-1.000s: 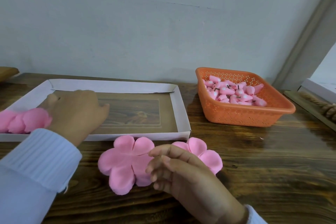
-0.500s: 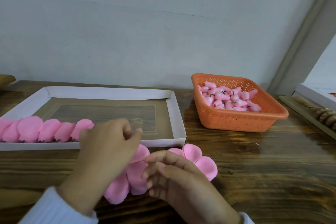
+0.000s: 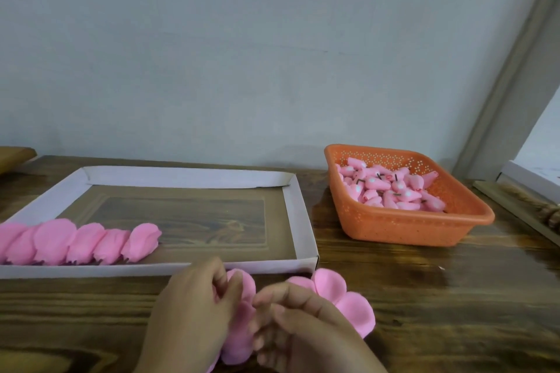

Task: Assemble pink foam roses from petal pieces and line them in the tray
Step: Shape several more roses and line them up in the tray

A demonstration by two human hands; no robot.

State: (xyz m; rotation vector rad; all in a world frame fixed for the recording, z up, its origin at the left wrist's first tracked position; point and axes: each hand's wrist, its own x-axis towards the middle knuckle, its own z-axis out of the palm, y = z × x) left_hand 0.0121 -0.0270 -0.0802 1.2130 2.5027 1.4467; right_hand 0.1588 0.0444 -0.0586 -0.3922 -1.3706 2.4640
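Two hands meet in the head view: the left hand (image 3: 194,312) pinches a lobe of the flat pink foam petal piece (image 3: 239,339) on the dark wooden table (image 3: 454,297), probably peeling it up. The right hand (image 3: 303,330) lies curled on it, grip unclear. Finished pink foam roses (image 3: 78,241) line the white cardboard tray (image 3: 300,221) along its near wall, leaving room rightward. An orange plastic basket (image 3: 409,230) of pink bud cores (image 3: 394,191) sits within reach.

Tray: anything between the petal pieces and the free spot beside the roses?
Nothing visible. Tray floor right of the last rose is bare; only the low front wall separates it from the petal pieces.
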